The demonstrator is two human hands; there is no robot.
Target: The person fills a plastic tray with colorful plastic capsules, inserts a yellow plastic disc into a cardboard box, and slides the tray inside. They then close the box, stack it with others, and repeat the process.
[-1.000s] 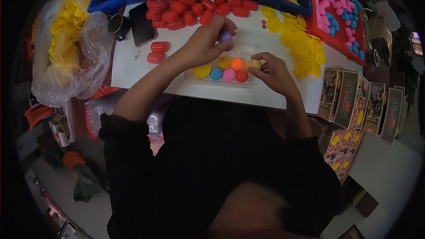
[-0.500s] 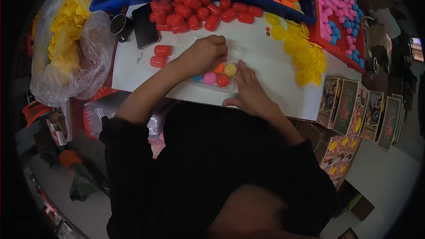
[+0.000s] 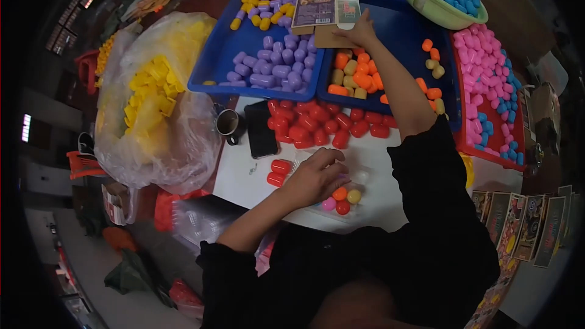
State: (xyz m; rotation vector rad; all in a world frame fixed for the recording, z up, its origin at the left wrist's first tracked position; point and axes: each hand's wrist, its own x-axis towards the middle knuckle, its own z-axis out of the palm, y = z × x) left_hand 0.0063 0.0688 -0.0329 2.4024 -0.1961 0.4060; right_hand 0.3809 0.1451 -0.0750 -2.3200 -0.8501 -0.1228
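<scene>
Right hand [image 3: 362,31] extended far from the body, thumb and fingers at the right end of one printed carton [image 3: 315,7]; whether they grip it cannot be told. The carton lies to this hand's left, its long axis running roughly left to right, across the adjoining edges of two blue trays [image 3: 213,61]. The right hand is clearly the nearer; the left hand [image 3: 315,178] is well apart, closer to the body. Palm down with fingers bent, it covers part of one clear plastic tray [image 3: 361,176]; its grip is hidden.

Just right of and below the left fingers sit four uncovered balls: one orange [image 3: 339,194], one cream, one pink, one red; one purple ball shows partly beneath them. Immediately left of this hand are two red capsules [image 3: 281,166]; farther left, one phone [image 3: 261,134] and one mug [image 3: 229,123]. Beyond it, a red heap [image 3: 317,123] overlaps too much to count.
</scene>
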